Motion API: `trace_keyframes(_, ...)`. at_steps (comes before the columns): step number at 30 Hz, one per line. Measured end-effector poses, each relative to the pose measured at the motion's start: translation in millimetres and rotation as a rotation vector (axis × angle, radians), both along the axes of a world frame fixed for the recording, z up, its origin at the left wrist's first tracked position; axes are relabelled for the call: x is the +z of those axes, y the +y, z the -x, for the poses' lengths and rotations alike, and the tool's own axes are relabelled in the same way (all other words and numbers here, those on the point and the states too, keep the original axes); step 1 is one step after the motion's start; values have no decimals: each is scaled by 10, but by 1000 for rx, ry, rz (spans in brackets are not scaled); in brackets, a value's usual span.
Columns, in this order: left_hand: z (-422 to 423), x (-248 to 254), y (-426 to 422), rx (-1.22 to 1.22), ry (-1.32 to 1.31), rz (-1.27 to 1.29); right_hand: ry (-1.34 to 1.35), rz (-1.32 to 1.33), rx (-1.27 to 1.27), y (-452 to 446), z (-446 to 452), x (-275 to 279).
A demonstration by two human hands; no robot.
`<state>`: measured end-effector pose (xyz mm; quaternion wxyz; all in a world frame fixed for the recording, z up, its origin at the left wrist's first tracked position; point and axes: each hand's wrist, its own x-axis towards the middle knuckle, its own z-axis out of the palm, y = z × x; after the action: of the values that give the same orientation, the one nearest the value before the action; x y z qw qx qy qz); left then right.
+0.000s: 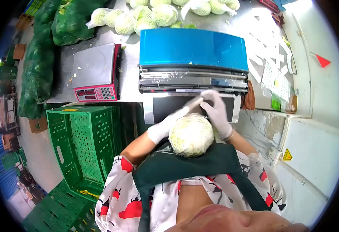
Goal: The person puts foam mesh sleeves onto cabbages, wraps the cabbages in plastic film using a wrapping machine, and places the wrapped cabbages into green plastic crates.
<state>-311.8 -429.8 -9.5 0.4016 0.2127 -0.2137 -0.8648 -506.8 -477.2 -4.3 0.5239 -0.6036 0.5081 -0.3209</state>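
Note:
A pale cabbage (191,135) in white netting rests close against the dark green apron (185,166). My left hand (169,124), in a white glove, lies along its upper left side, fingers drawn together and pointing toward the right hand. On the upper right, my right hand (219,114), gloved too, has its thumb and fingertips pinched close to the left fingertips. Between them runs a blurred whitish strip, seemingly the gathered end of the net. Just beyond the hands is the blue wrapping machine (192,48) with its dark front plate (167,108).
A red-framed scale (94,65) stands left of the machine. Netted cabbages (144,19) line the table's back, with green mesh sacks (38,73) at far left. A green crate (85,143) sits below. Paper labels (276,79) lie right.

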Motion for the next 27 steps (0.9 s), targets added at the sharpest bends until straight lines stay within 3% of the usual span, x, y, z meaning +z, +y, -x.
trace_keyframes(1,-48,-53,89,-67,335,-264,77,175,-97,-175,35,95)
trace_keyframes(3,-177,-264,233,4,463,-531,-84,33,-133,-678,163,178)
trace_keyframes(5,-466,-535,431,281,542,-585,-47,110,-111,-1337,133,159)
trace_keyframes(7,-975,-1136,722,659,95,-345,-141,-37,-108,-1998,-51,104)
trace_keyframes(8,-1280,-1386,863,826,177,-235,-95,-44,-109,-2334,-190,52)
trace_keyframes(10,-2139,-756,1096,984,-68,-78,-15,-44,-62,-2926,-518,-70)
trace_keyframes(11,-2059,66,839,1405,-148,-447,20,-35,-14,-3186,-695,-124)
trace_keyframes(12,-2290,183,977,1327,-205,-156,52,-26,33,-3505,-893,-232)
trace_keyframes(13,-2556,273,1228,1230,-264,129,-28,-21,105,-4133,-1034,-985)
trace_keyframes(15,-2686,470,1436,1629,-572,-289,3,-107,91,-4207,-1428,-830)
trace_keyframes(18,-2806,356,1652,1754,-936,-576,247,-60,-71,-4574,-1957,-1247)
trace_keyframes(21,-2862,112,1952,1627,-1045,-715,575,83,-331,-4537,-2275,-1395)
trace_keyframes(22,-2752,141,1842,1594,-1237,-824,463,27,-231,-4587,-2292,-1433)
trace_keyframes(25,-2903,-29,1753,1631,-1553,-611,143,-128,63,-4827,-1988,-1471)
trace_keyframes(27,-2813,20,1353,1584,-1804,-441,-178,-470,70,-4812,-1759,-1416)
